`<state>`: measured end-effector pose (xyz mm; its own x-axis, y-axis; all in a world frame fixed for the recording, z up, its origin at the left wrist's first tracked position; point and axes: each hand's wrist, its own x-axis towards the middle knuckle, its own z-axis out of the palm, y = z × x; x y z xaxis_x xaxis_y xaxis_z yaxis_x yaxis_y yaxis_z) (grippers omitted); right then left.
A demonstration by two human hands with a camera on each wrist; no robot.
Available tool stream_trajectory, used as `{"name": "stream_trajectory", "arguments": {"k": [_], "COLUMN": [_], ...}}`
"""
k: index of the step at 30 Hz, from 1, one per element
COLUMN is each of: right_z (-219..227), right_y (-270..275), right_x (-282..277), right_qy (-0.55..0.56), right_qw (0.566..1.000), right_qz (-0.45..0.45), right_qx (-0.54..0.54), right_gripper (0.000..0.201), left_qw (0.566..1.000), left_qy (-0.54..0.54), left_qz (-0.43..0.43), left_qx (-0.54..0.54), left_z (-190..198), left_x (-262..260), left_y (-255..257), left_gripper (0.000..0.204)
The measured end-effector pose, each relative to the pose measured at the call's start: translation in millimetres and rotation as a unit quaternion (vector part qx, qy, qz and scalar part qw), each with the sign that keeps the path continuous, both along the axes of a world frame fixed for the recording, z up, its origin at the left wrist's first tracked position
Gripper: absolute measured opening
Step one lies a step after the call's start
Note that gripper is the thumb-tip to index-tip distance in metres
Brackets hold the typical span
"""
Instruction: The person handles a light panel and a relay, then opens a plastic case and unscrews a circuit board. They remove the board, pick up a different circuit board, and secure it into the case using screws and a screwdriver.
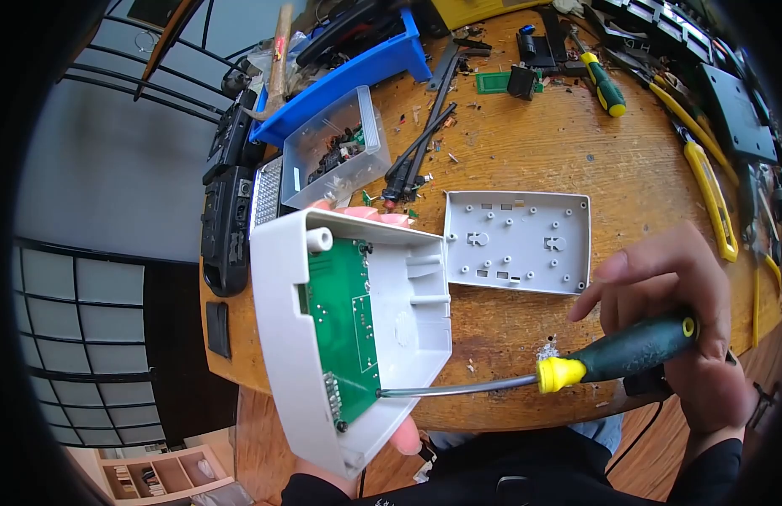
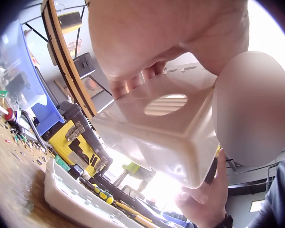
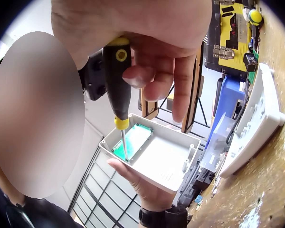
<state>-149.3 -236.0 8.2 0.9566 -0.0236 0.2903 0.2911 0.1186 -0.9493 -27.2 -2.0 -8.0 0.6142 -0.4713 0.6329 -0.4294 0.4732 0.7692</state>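
My left hand (image 2: 166, 38) grips a white plastic housing (image 1: 277, 337) from behind, tilted with its hollow side towards me. In the head view only some fingertips show above it and the thumb below. Inside the housing sits a green circuit board (image 1: 338, 329) with dark screws near its corners. My right hand (image 1: 682, 287) holds a screwdriver (image 1: 631, 350) with a dark green handle and yellow collar. Its shaft runs leftwards, and the tip meets a screw at the board's lower right edge. In the right wrist view some right fingers (image 3: 183, 90) extend beside the handle.
A white cover plate (image 1: 519, 240) lies on the wooden table (image 1: 509, 337) behind the housing. Further back are a clear bin (image 1: 323, 181) of small parts, a blue tray (image 1: 340, 80) and a green circuit piece (image 1: 494, 83). Another screwdriver (image 1: 606, 88) and a yellow cutter (image 1: 711, 198) lie to the right.
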Motion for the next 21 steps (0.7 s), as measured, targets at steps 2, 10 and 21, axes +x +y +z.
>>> {"name": "stream_trajectory", "arguments": {"k": [2, 10, 21], "right_z": [5, -4, 0], "right_y": [2, 0, 3], "right_x": [-4, 1, 2], "right_qy": [0.064, 0.053, 0.111], "right_qw": [0.998, 0.998, 0.992], "right_qz": [-0.019, -0.013, -0.013], "right_qx": [0.015, 0.031, 0.061], "right_gripper": [0.078, 0.057, 0.069], "left_qw": [1.0, 0.997, 0.999], "left_qy": [-0.006, -0.071, 0.002], "left_qz": [-0.002, -0.032, 0.033], "left_qx": [-0.003, 0.021, 0.017], "left_z": [1, 5, -1], "left_x": [1, 5, 3], "left_y": [0, 0, 7], "left_gripper": [0.137, 0.146, 0.132]}}
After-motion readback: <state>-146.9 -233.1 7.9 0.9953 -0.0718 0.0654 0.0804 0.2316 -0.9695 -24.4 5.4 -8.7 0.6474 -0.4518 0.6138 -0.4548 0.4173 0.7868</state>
